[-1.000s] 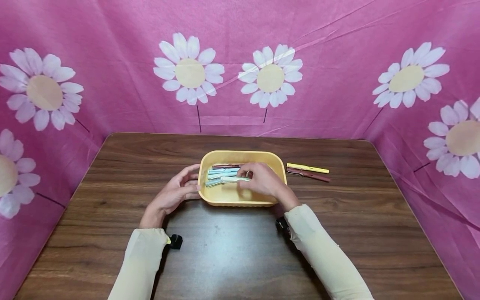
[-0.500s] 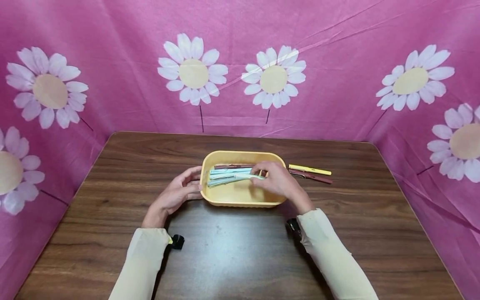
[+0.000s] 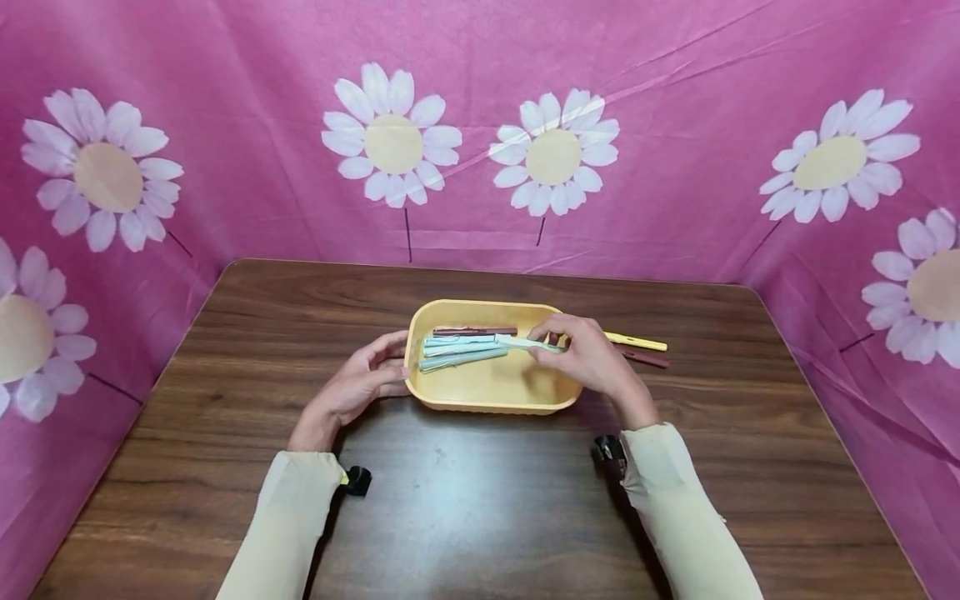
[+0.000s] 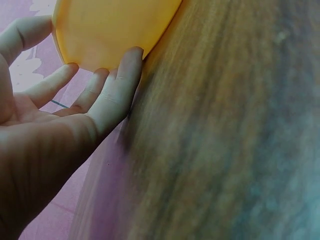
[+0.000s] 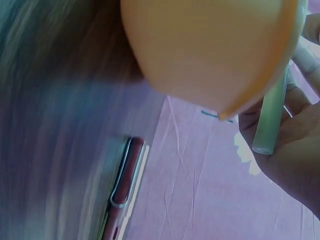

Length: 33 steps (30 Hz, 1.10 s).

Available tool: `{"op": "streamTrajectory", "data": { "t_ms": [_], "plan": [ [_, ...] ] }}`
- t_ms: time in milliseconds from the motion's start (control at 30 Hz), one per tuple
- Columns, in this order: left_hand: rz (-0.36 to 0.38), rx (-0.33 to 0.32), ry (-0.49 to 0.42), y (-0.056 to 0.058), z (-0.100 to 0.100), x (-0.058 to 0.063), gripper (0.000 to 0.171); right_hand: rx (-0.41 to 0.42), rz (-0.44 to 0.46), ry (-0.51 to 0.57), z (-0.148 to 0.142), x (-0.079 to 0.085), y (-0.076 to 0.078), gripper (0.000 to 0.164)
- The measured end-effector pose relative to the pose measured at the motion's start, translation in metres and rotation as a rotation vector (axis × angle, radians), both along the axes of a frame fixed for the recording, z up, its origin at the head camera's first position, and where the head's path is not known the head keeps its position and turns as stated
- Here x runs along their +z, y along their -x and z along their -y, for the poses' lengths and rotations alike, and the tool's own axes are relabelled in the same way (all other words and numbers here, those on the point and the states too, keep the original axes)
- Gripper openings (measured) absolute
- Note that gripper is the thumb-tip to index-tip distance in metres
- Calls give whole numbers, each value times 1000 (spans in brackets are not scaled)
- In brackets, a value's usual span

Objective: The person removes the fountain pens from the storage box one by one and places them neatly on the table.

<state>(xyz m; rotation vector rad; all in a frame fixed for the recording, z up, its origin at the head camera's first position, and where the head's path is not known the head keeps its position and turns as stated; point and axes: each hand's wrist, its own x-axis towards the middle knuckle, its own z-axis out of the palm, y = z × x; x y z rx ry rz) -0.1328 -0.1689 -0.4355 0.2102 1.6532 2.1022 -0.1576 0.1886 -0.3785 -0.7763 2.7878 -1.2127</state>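
Observation:
A yellow plastic tray [image 3: 491,407] sits on the table with several pens in it. My left hand [image 3: 360,379] rests its fingertips against the tray's left end; in the left wrist view, the spread fingers [image 4: 117,92] touch the outer wall. Over the tray's right part, my right hand [image 3: 592,354] pinches a pale green pen [image 3: 517,342], its cap end pointing left. The right wrist view shows this pen's end [image 5: 270,125] by the palm. Left in the tray lie a maroon pen [image 3: 480,332], light blue pens [image 3: 450,341] and a grey-blue pen [image 3: 465,359].
Just right of the tray, a yellow pen [image 3: 637,341] and a maroon pen [image 3: 648,359] lie side by side on the wooden table [image 3: 450,508]. A pink cloth [image 3: 480,50] printed with white flowers surrounds the table's back and sides.
My right hand has moved right, drawing the pale green pen away from the other pens in the tray. My left hand stays at the tray's left end.

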Motion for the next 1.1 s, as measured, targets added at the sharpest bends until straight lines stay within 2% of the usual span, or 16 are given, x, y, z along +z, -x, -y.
{"op": "streamTrajectory", "data": {
  "t_ms": [233,500,933,1100],
  "plan": [
    [9,1,0,0,0,0,68,-38,-25,-12,-15,1,-1,8],
    [10,4,2,-1,0,2,68,-89,-39,-23,-37,-10,-7,12],
    [14,-2,0,0,-1,1,67,-121,-81,-38,-53,-11,-10,11],
    [11,-1,0,0,-1,2,67,-110,-80,-46,-59,-12,-12,10]
  ]
}}
